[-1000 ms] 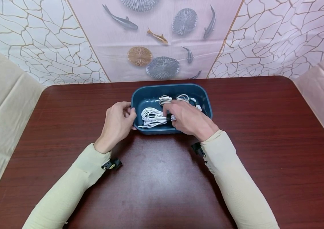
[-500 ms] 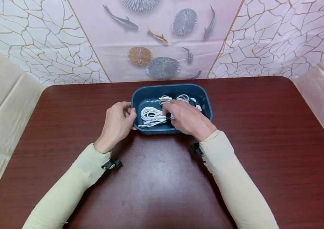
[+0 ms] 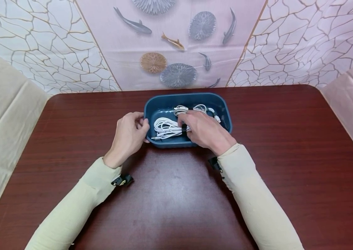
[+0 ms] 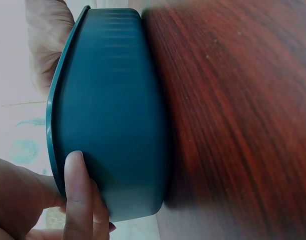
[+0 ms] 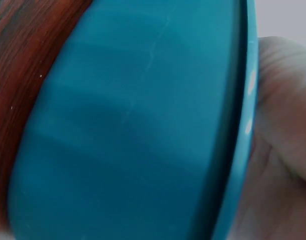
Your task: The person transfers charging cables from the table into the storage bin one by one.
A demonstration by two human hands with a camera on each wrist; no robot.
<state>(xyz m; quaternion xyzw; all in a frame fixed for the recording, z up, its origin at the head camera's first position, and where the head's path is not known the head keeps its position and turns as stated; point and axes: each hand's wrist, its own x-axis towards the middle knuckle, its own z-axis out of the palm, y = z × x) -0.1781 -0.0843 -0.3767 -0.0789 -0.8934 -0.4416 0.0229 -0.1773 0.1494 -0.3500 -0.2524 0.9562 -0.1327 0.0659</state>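
A blue plastic bin (image 3: pixel 173 144) stands on the table with coiled cables inside. My left hand (image 3: pixel 130 133) pinches its left rim; in the left wrist view the fingers (image 4: pixel 79 195) lie against the outer wall. My right hand (image 3: pixel 206 130) reaches over the front rim into the bin and grips a coiled white cable (image 3: pixel 165 127) beside its black strap (image 3: pixel 184 130). The loops and a plug end stick out to the left of that hand. In the right wrist view the bin wall (image 5: pixel 123 110) hides the fingertips and the cable.
Behind the right hand lies a second coiled cable (image 3: pixel 181 110), greyish white, and a white plug (image 3: pixel 217 118) shows at the bin's right side. The dark red wooden table (image 3: pixel 176 194) extends around the bin. A patterned cloth (image 3: pixel 176 41) hangs behind the table's back edge.
The right hand and the white cable shift very slightly left, then back a little. The left hand keeps its place on the rim, and the bin stays put.
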